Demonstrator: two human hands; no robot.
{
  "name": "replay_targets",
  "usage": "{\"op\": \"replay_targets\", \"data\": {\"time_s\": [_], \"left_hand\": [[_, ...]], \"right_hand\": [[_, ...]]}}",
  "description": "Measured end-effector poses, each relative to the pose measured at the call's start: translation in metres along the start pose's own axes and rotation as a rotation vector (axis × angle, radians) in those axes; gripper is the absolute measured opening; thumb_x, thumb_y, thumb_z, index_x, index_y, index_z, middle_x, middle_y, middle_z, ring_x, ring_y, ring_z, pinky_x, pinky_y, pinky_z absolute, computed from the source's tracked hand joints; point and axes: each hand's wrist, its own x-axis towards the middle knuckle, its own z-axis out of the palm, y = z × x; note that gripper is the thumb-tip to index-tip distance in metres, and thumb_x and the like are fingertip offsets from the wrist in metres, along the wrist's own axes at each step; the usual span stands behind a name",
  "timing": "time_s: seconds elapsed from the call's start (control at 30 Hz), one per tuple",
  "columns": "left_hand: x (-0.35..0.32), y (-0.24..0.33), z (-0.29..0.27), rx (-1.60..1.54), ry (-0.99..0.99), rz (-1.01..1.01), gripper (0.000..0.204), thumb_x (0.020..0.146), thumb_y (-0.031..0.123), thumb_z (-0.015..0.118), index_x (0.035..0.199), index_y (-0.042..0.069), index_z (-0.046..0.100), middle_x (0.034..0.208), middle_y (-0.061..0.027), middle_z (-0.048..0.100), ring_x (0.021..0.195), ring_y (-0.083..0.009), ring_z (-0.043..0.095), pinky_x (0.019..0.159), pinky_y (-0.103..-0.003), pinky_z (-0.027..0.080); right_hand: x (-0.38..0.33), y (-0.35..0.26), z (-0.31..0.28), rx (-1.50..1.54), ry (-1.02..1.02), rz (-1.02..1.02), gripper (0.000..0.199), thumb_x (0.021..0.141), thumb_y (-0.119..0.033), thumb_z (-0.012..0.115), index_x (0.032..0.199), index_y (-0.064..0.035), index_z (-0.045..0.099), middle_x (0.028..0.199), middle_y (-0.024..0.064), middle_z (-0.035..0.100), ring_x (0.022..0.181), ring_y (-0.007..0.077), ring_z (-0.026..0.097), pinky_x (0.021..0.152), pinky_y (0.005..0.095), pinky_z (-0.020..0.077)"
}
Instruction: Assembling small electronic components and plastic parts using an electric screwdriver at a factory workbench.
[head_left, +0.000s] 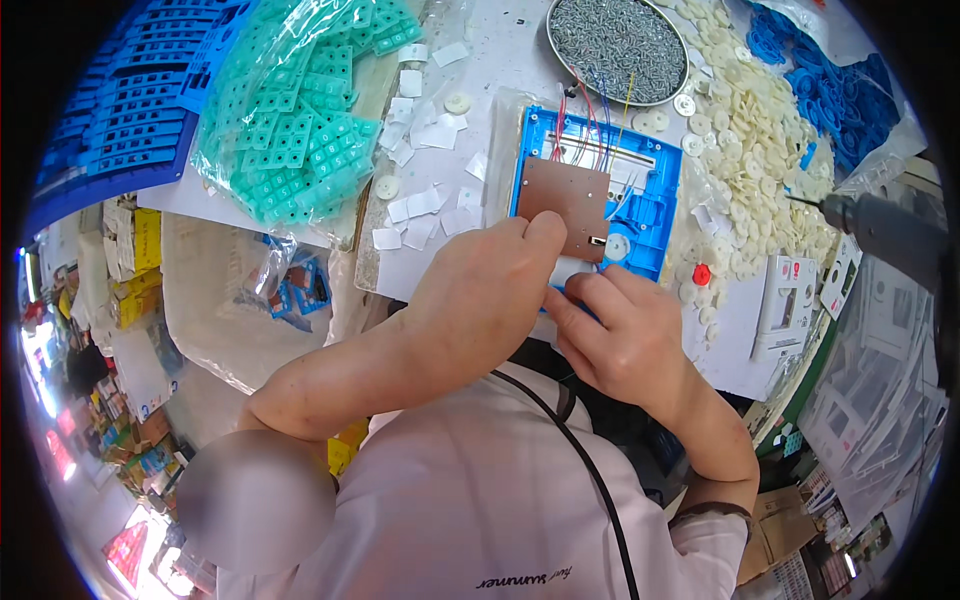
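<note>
Just beyond both hands (560, 310) lies the blue frame (655, 200).

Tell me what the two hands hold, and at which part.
Both the left hand and the right hand grip the blue plastic frame at its near edge; the left thumb presses the brown board.

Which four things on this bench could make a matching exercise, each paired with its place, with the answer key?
Things:
1. Round metal tray of small grey screws
2. Bag of turquoise plastic keypad pieces
3. Brown rectangular circuit board
4. Small red round cap

Places:
A. At the near edge of the cream disc heap, right of the blue frame
B. On the blue plastic frame, by the left hand
C. Far edge of the bench, beyond the blue frame
D. Left of the scattered white squares

Pairs: 1-C, 2-D, 3-B, 4-A
</note>
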Motion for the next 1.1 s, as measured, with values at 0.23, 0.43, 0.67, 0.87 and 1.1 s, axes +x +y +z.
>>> {"op": "replay_targets", "data": {"time_s": [0.23, 0.43, 0.67, 0.87, 1.1], "left_hand": [[-0.001, -0.001, 0.0, 0.026, 0.029, 0.04, 0.017, 0.091, 0.002, 0.064, 0.096, 0.003, 0.048, 0.08, -0.0181, 0.059, 0.076, -0.0425, 0.062, 0.064, -0.051, 0.047], [-0.002, -0.001, 0.001, 0.056, 0.02, 0.019, 0.017, 0.091, 0.002, 0.064, 0.096, 0.003, 0.048, 0.08, -0.0183, 0.059, 0.075, -0.0426, 0.061, 0.063, -0.051, 0.046], [-0.002, 0.0, -0.004, 0.113, -0.027, 0.061, 0.026, 0.08, -0.004, 0.066, 0.1, 0.002, 0.05, 0.085, -0.0176, 0.061, 0.075, -0.0368, 0.067, 0.062, -0.044, 0.054], [-0.002, -0.001, 0.0, 0.034, 0.03, 0.01, 0.017, 0.09, 0.001, 0.065, 0.094, 0.004, 0.049, 0.079, -0.0174, 0.06, 0.075, -0.0424, 0.062, 0.063, -0.05, 0.047], [-0.011, -0.014, -0.034, -0.065, 0.095, -0.057, 0.016, 0.086, 0.003, 0.074, 0.094, 0.002, 0.059, 0.078, -0.0131, 0.062, 0.068, -0.0311, 0.063, 0.061, -0.038, 0.049]], "right_hand": [[-0.001, -0.001, -0.001, -0.032, -0.038, 0.084, 0.036, 0.072, -0.009, 0.076, 0.108, -0.0039, 0.075, 0.085, 0.0021, 0.057, 0.072, 0.0189, 0.06, 0.057, 0.0321, 0.0493], [-0.001, 0.001, 0.001, -0.018, -0.05, 0.107, 0.038, 0.072, -0.009, 0.077, 0.109, -0.0031, 0.075, 0.087, 0.0027, 0.058, 0.075, 0.0196, 0.061, 0.059, 0.0322, 0.0504], [0.0, 0.0, 0.0, -0.013, -0.075, 0.119, 0.039, 0.072, -0.01, 0.077, 0.11, -0.0026, 0.074, 0.087, 0.0024, 0.057, 0.076, 0.0191, 0.061, 0.059, 0.0318, 0.0506], [0.002, -0.011, -0.003, -0.152, -0.19, 0.132, 0.033, 0.078, -0.009, 0.07, 0.11, -0.0006, 0.073, 0.09, 0.0018, 0.057, 0.08, 0.0176, 0.059, 0.058, 0.0302, 0.0484], [0.003, -0.025, -0.008, -0.236, -0.313, 0.144, 0.037, 0.077, -0.009, 0.068, 0.113, 0.0011, 0.071, 0.092, 0.0058, 0.056, 0.081, 0.0193, 0.058, 0.058, 0.0298, 0.0468]]}}
